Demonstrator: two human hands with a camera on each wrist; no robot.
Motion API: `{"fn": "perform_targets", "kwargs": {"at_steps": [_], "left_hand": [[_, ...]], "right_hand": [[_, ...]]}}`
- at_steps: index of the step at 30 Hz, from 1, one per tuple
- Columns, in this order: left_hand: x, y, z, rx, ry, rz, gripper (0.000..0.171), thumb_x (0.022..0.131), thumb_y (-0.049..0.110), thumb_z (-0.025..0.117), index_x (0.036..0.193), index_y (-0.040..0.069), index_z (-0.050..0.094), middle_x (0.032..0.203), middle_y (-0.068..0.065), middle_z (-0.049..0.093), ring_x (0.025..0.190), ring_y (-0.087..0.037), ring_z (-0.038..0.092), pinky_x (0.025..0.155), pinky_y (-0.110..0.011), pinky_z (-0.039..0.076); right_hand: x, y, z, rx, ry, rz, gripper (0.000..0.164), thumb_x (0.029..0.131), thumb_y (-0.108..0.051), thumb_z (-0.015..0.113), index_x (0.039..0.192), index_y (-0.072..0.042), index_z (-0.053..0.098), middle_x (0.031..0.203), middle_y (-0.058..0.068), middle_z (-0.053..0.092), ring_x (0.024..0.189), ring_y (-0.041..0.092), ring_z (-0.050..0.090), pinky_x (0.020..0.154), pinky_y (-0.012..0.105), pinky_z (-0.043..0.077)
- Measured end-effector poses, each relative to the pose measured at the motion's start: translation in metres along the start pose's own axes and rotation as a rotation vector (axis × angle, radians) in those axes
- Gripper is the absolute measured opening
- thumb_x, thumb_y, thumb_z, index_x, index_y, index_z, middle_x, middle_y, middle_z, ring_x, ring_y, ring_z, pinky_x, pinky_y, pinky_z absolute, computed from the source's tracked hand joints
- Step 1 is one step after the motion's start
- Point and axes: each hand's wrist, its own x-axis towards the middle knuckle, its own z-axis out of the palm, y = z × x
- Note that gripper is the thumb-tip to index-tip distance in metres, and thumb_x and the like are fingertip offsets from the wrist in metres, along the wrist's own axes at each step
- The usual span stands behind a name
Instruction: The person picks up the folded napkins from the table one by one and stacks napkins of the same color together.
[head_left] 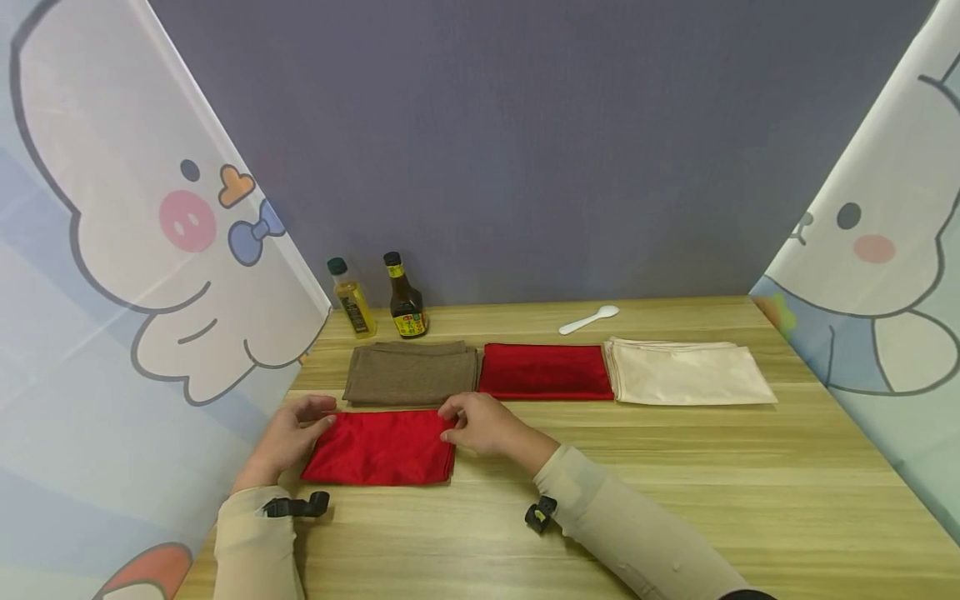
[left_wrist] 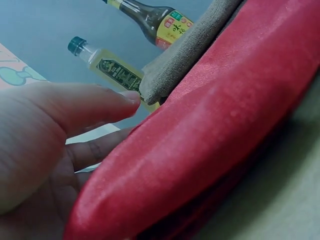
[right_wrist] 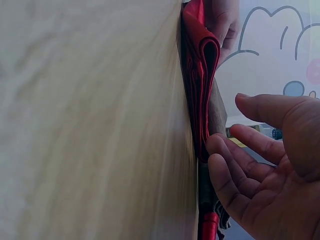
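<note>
One wood-grain worktop (head_left: 750, 483) carries the lot. Biggest on it, approx., is the folded cream cloth (head_left: 690, 375), toward the back R corner. Next, the front red cloth (head_left: 382, 450) I'm handling: folded in layers, nearer the L edge than the R, on my side of the folded brown cloth (head_left: 408, 375), which is just beside it; touching or not, can't tell. Rear red cloth (head_left: 547, 372) lies b/w brown & cream, all 3 in a row along the back edge.

My hands come next in size. L hand (head_left: 288, 437) is at the front red's L end, thumb & fingers spread apart; R hand (head_left: 483, 425) is at its R end, fingers loosely bent, thumb clear, fingertips at the layered edge. Neither pinches it, AFAICT.

To handle it well, imo: light, even pressure from both ends, as shiny fabric prob. slips & layers could slide out of line. Fingertips flat along the R end should bring folds flush; pat the bulging top fold, don't tug.

Smaller: dark sauce bottle (head_left: 407, 304) & oil bottle (head_left: 354, 304), both upright by the back L corner. Smallest: white spoon (head_left: 589, 320), near the back edge, R of centre.
</note>
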Motion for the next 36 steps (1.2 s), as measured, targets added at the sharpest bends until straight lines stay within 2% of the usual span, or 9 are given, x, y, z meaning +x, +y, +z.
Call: {"fn": "perform_targets", "kwargs": {"at_steps": [9,14,17,25,31,36], "left_hand": [[-0.001,0.002,0.001,0.039,-0.019,-0.015,0.031,0.097,0.016,0.078,0.124,0.001,0.072,0.114,-0.014,0.075,0.102,-0.028,0.071,0.082,-0.025,0.054],[-0.001,0.002,0.002,0.057,-0.042,-0.034,0.032,0.094,0.014,0.08,0.123,0.001,0.073,0.111,-0.012,0.075,0.099,-0.025,0.07,0.08,-0.026,0.054],[0.0,0.002,0.002,0.061,-0.065,-0.046,0.033,0.094,0.013,0.08,0.124,0.002,0.073,0.112,-0.011,0.075,0.1,-0.025,0.07,0.08,-0.026,0.055],[0.0,0.007,0.006,0.029,-0.105,-0.094,0.027,0.092,0.01,0.082,0.117,0.004,0.075,0.108,-0.01,0.075,0.097,-0.023,0.068,0.075,-0.026,0.055],[0.0,0.009,0.01,0.019,-0.108,-0.075,0.022,0.089,0.007,0.084,0.11,0.004,0.078,0.097,-0.006,0.073,0.085,-0.016,0.064,0.071,-0.025,0.052],[0.001,0.009,0.012,0.031,-0.126,-0.052,0.017,0.09,0.006,0.083,0.107,0.007,0.08,0.09,-0.002,0.072,0.078,-0.015,0.059,0.069,-0.026,0.049]], "right_hand": [[0.0,0.001,0.0,-0.015,-0.022,-0.01,0.027,0.09,-0.016,0.084,0.114,-0.008,0.077,0.105,-0.002,0.075,0.08,0.001,0.063,0.076,0.022,0.053],[0.002,0.005,-0.002,-0.006,0.06,0.004,0.017,0.092,-0.016,0.081,0.108,-0.011,0.078,0.095,-0.009,0.07,0.081,0.004,0.062,0.074,0.025,0.053],[0.003,0.007,-0.005,-0.046,0.103,0.024,0.013,0.093,-0.017,0.08,0.105,-0.013,0.078,0.091,-0.011,0.068,0.084,0.006,0.063,0.075,0.027,0.053],[0.001,0.006,-0.01,-0.204,0.082,0.072,0.018,0.093,-0.023,0.079,0.109,-0.015,0.079,0.104,-0.006,0.074,0.103,0.015,0.068,0.091,0.034,0.054],[-0.001,0.002,-0.011,-0.273,0.074,0.092,0.026,0.093,-0.028,0.08,0.116,-0.016,0.079,0.117,-0.002,0.075,0.117,0.022,0.066,0.099,0.038,0.053],[-0.001,0.002,-0.011,-0.256,0.056,0.1,0.026,0.092,-0.029,0.081,0.115,-0.016,0.079,0.112,-0.005,0.075,0.112,0.017,0.068,0.096,0.036,0.053]]}}
